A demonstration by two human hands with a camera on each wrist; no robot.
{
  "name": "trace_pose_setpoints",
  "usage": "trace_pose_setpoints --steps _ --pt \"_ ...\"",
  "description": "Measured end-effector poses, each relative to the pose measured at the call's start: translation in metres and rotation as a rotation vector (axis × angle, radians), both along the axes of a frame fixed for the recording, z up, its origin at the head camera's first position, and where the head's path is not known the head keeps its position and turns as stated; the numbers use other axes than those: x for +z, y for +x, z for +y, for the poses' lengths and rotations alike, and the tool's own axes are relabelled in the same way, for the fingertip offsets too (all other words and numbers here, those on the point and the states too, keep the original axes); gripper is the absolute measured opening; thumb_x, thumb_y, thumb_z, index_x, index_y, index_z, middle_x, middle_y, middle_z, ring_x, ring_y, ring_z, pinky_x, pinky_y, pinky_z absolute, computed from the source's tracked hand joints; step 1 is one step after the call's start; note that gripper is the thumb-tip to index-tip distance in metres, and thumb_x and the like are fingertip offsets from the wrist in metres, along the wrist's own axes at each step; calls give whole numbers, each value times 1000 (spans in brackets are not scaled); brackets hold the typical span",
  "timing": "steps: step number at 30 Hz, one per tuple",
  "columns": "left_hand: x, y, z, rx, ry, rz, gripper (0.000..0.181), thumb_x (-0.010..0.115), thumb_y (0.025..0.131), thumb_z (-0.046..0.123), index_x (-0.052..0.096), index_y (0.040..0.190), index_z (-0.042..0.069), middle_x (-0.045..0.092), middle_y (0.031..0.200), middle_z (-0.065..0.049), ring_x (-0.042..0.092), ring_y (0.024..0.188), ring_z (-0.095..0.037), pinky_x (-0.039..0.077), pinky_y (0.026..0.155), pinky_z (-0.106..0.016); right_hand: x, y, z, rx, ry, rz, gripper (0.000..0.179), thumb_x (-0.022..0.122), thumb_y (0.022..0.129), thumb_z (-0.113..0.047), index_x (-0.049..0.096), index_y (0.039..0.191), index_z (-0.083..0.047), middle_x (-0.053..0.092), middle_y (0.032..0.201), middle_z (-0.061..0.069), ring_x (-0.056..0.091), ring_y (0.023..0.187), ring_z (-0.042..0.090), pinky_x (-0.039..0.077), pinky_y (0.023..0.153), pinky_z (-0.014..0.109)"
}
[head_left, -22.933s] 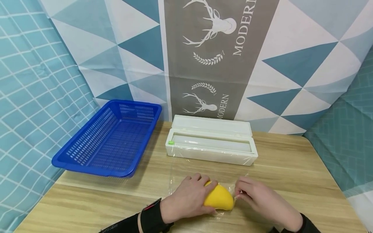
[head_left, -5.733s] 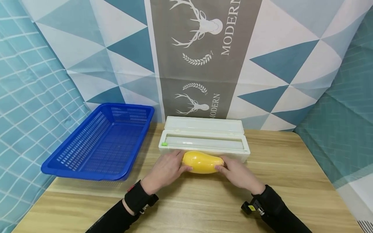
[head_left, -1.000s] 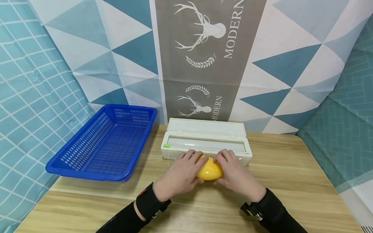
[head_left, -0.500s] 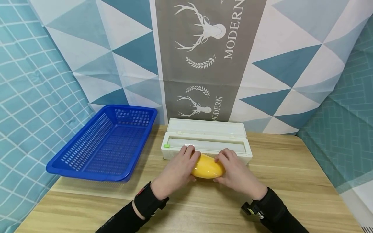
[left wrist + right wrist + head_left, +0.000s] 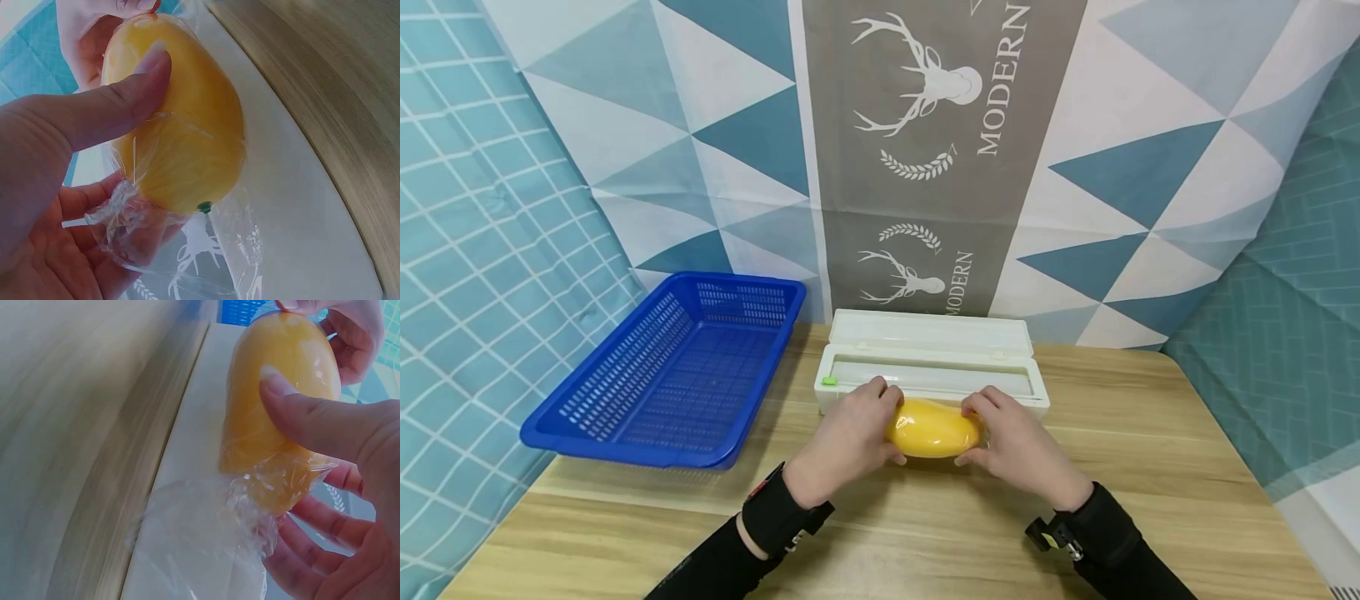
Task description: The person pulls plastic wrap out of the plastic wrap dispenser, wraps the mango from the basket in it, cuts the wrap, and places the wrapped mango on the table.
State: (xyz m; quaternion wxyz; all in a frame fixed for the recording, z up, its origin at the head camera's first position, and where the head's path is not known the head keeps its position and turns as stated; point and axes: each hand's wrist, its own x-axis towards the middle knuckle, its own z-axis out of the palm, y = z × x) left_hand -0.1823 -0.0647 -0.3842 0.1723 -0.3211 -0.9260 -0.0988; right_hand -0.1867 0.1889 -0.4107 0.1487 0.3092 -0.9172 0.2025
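Note:
A glossy yellow mango (image 5: pixel 932 430), with a small green spot at one end in the left wrist view, is held between both hands in front of the white cling film dispenser (image 5: pixel 925 382). Clear cling film (image 5: pixel 250 494) is wrapped over its skin and bunches loosely at its ends. My left hand (image 5: pixel 848 437) grips the left end, thumb on the near side and fingers behind. At the right end, my right hand (image 5: pixel 1018 450) pinches it the same way. Loose film hangs beside the fingers in both wrist views.
The dispenser's lid (image 5: pixel 932 332) stands open against the patterned backdrop, and a green slider (image 5: pixel 829 381) sits at its left end. A blue perforated basket (image 5: pixel 730 450) stands on the wooden table (image 5: pixel 925 533) at the left.
Film once spread under the mango now wraps it. Over the last second, my left hand has shifted slightly left and the mango has turned more lengthwise between the hands.

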Motion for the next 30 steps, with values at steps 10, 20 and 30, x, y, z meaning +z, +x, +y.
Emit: trace_pose_setpoints --steps 10,20,30 --pt "-2 -3 -3 -6 -10 -3 56 79 59 51 57 93 11 46 76 4 46 59 -9 41 51 -22 -1 2 1 -39 -6 -15 51 80 61 -44 55 100 -21 51 89 -12 49 77 5 45 67 23" --pt "2 -10 -8 48 8 -170 52 72 68 53 64 102 15 52 76 8 47 60 -8 38 49 -23 2 -1 3 -69 -20 -134 43 72 71 -47 59 103 -23 62 98 -11 56 89 4 47 76 25" --pt "-2 -15 -11 155 202 -389 50 69 70 56 61 97 15 52 63 9 47 55 -9 41 54 -25 -1 -4 5 -74 -51 -234 44 63 79 -51 59 112 -23 62 104 -12 56 95 2 46 80 25"
